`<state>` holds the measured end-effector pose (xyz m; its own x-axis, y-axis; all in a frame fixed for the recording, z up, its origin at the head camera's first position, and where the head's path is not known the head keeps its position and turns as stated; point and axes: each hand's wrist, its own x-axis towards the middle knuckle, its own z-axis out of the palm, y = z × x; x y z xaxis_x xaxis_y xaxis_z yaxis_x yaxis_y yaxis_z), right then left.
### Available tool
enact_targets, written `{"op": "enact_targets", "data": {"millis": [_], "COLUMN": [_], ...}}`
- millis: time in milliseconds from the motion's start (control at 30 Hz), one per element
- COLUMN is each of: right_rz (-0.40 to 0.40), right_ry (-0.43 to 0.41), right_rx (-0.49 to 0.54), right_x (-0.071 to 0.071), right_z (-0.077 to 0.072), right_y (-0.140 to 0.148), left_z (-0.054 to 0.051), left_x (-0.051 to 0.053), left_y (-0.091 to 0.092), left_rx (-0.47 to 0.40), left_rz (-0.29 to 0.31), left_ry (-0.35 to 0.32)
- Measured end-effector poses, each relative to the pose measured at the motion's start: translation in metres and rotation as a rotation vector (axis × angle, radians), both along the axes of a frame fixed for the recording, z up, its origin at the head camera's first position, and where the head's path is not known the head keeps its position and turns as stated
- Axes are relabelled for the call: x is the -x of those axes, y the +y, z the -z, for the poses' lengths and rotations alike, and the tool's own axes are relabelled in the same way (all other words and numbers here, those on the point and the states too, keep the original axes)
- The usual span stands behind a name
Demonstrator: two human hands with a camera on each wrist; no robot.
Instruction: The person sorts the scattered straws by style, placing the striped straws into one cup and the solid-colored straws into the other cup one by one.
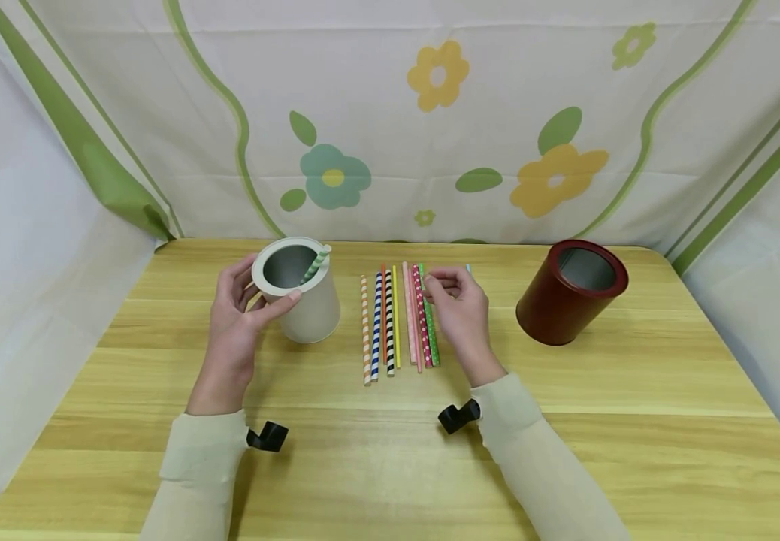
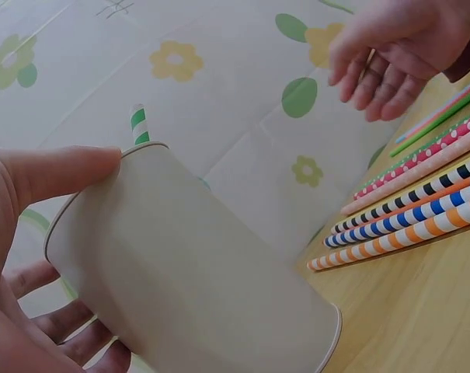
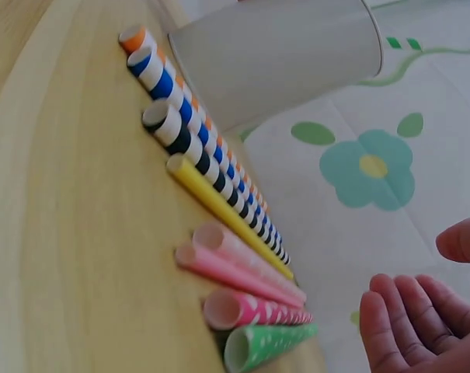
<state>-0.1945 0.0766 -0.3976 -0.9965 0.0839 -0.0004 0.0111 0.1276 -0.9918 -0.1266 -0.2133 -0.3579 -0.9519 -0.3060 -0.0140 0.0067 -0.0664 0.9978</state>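
My left hand point(image 1: 233, 330) grips a white can point(image 1: 310, 314) by its upper side, thumb near the rim and the other fingers around the far side. A green-and-white striped paper straw point(image 1: 315, 264) leans inside the can and sticks out over the rim. My right hand point(image 1: 463, 309) hovers at the right end of a row of paper straws, its fingers bent loosely and apart from the thumb, holding nothing. Among the straws are an orange-striped one point(image 1: 366, 338), a blue-striped one point(image 1: 376, 330), a black-striped one point(image 1: 390, 330) and a green dotted one point(image 1: 433, 342).
A dark red can point(image 1: 552, 308) stands upright at the right of the wooden table point(image 1: 363, 466). Yellow point(image 1: 397, 323), pink point(image 1: 410, 323) and magenta dotted point(image 1: 423, 323) straws lie in the row. Behind the table hangs a flowered curtain point(image 1: 376, 83).
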Motion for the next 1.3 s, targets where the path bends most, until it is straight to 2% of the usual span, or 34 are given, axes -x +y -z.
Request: {"op": "enact_targets", "data": {"millis": [233,333,467,600,867,1300], "right_rz": [0.024,0.022,-0.004,-0.04,-0.047,-0.097], "right_ry": [-0.052,-0.06,-0.088,-0.122,-0.094,-0.152], "right_rx": [-0.044,-0.123,-0.279,-0.379,-0.48,-0.553], "right_x": [0.003,0.004,0.006,0.007,0.006,0.006], "right_z": [0.013,0.015,0.016,0.016,0.016,0.015], "right_y": [0.012,0.016,0.019,0.019,0.015,0.013], "left_z": [0.001,0.001,0.001,0.001,0.001,0.002], "left_x": [-0.001,-0.001,-0.001,0.0,0.0,0.0], "left_y": [0.0,0.0,0.0,0.0,-0.001,-0.001], "left_rx": [0.001,0.003,0.004,0.005,0.005,-0.001], "left_rz": [0.006,0.007,0.005,0.006,-0.005,-0.007], "left_ry": [-0.001,0.002,0.004,0.004,0.002,0.006]}}
